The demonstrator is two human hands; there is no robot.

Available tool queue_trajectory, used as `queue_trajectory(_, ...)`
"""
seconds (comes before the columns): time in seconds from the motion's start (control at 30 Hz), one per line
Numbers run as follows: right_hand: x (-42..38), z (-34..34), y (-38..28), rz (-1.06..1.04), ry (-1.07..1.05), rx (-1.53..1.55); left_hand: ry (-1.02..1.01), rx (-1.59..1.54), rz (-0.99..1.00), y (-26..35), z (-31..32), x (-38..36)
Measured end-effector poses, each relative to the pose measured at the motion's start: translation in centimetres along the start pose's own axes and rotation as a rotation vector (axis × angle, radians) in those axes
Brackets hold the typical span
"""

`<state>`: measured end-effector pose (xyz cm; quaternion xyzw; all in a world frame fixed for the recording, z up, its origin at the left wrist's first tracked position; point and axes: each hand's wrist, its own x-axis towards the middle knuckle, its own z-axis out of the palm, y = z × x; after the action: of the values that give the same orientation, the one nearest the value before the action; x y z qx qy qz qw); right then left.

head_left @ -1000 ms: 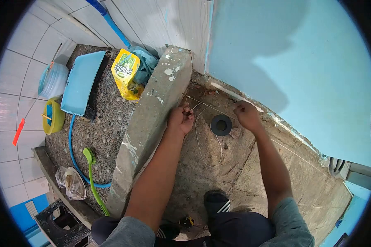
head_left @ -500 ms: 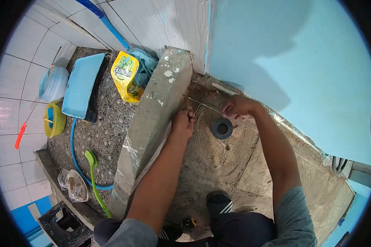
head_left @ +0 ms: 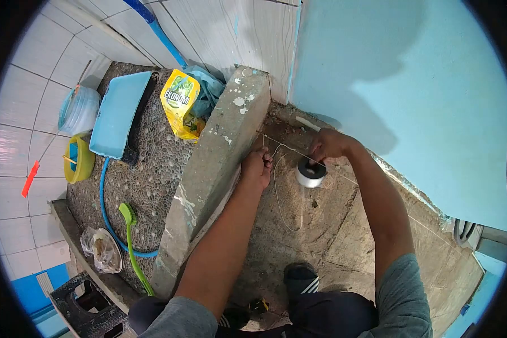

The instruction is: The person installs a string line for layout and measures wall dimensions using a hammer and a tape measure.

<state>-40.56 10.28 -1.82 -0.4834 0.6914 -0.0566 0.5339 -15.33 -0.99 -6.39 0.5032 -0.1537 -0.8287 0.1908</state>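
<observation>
My left hand (head_left: pixel 257 169) is closed in a pinch on thin white string (head_left: pixel 280 205), close beside the concrete ledge. The string loops down over the floor from near this hand. Another stretch runs from a small nail-like point by the ledge, past my right hand, and off to the right. My right hand (head_left: pixel 328 145) grips a spool (head_left: pixel 311 181) at its dark upper rim, with fingertips at the centre hole. The spool's pale side wall faces me. My fingertips on both hands are partly hidden.
A concrete ledge (head_left: pixel 213 149) rises at my left. Beyond it are a yellow pouch (head_left: pixel 180 104), a light-blue tray (head_left: pixel 116 115), a yellow tub (head_left: pixel 80 163), a green brush (head_left: pixel 130 242) and a blue hose (head_left: pixel 102 205). A blue wall (head_left: pixel 450 101) stands at the right. A small yellow-black object (head_left: pixel 258 305) lies near my feet.
My right hand has come down onto the spool and taken hold of it. The spool is tilted, showing its pale side instead of mostly its dark face. My left hand keeps its place by the ledge.
</observation>
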Motion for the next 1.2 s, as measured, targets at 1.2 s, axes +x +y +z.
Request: queue_trajectory(1.2,-3.8,8.0,0.0,0.282,0.765,0.241,-0.006,0.162,0.068,-0.1,-0.1,0.5)
